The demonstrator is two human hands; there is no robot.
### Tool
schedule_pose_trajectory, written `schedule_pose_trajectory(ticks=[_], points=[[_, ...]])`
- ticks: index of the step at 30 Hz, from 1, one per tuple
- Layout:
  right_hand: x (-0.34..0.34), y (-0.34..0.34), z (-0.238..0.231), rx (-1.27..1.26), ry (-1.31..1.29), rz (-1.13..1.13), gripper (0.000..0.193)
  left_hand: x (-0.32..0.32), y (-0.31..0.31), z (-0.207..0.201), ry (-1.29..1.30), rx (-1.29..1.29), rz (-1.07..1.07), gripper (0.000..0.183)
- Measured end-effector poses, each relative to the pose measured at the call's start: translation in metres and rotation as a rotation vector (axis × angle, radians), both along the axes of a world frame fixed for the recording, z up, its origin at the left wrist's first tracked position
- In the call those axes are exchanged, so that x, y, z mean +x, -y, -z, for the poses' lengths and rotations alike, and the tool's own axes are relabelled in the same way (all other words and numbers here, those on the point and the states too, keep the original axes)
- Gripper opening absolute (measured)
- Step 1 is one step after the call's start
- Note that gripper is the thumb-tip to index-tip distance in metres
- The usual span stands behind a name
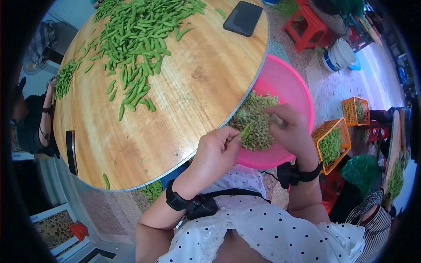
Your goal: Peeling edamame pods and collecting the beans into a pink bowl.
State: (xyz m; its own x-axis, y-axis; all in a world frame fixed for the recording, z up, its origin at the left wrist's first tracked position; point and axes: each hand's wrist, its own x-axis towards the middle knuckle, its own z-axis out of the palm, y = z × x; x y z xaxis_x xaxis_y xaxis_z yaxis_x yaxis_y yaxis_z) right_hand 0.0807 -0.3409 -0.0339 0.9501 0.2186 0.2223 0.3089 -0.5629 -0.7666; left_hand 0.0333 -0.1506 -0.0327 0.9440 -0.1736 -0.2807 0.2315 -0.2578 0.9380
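Between the thumb and forefinger of my left hand [218, 149] is a green soybean pod [245, 131], its free end pointing over the pink basket [293, 76]. My right hand [288, 131] hovers just right of the pod with its fingers curled in. A slight blur covers its fingertips, and whatever they may hold is hidden. Below both hands, a heap of small shelled beans [256, 107] lies in the basket. A large pile of unshelled soybean pods [131, 33] spreads over the far side of the round wooden table [193, 101], whose edge overlaps the basket.
A black phone [243, 18] lies at the table's far right, another phone [71, 152] at its left edge. Red stools [307, 28], a white bucket [340, 55] and orange crates of pods [332, 144] stand to the right. Another person's arm [47, 109] is at the left.
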Motion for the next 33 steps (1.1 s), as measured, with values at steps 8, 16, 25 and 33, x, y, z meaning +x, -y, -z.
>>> schedule_pose_trajectory(ticks=[8,16,25,33], points=[[-0.011,0.006,0.001,0.138,-0.244,-0.239,0.018,0.001,0.025,0.013,0.176,0.115,0.069,0.01],[-0.012,0.029,0.032,0.261,-0.547,-0.242,0.017,0.002,0.034,0.031,0.315,0.053,0.194,0.01],[-0.012,0.043,0.035,0.113,-0.282,0.073,0.014,0.006,0.036,0.035,-0.258,-0.114,0.019,0.008],[-0.019,0.019,0.01,0.144,-0.301,-0.207,0.017,-0.002,0.035,0.031,0.129,0.028,0.063,0.006]])
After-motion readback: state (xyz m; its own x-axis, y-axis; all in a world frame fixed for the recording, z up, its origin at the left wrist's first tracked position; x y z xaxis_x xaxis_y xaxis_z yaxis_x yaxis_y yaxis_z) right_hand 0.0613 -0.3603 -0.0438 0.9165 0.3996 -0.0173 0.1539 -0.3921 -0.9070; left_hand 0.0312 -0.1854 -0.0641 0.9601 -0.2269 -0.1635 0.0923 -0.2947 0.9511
